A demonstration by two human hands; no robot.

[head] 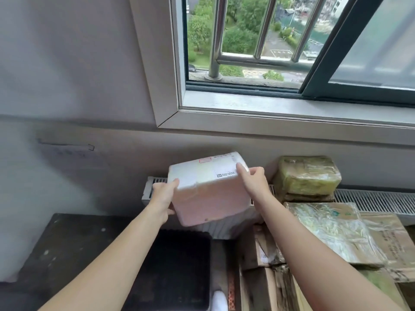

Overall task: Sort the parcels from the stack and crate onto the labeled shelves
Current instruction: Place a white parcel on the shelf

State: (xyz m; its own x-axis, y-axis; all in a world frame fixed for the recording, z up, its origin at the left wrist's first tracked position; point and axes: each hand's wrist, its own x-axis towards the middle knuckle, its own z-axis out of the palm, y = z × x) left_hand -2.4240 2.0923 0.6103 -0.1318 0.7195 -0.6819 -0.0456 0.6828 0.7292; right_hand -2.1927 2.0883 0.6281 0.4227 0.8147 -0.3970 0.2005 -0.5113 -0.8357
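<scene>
A white foam parcel (208,189) with a shipping label on its top is held tilted in the air below the window. My left hand (163,195) grips its left side, thumb on the top edge. My right hand (252,182) grips its right side, thumb lying on the label. Under it sits another white foam box (226,227), mostly hidden. To the right stands a stack of parcels: a green tape-wrapped box (307,176) on top at the back and a flat cardboard parcel (332,232) wrapped in clear tape nearer me.
A dark crate (173,270) stands low in the middle, beside a dark surface (67,243) on the left. A white radiator grille (372,200) runs along the wall under the window sill (292,117). More cardboard boxes (269,279) fill the lower right.
</scene>
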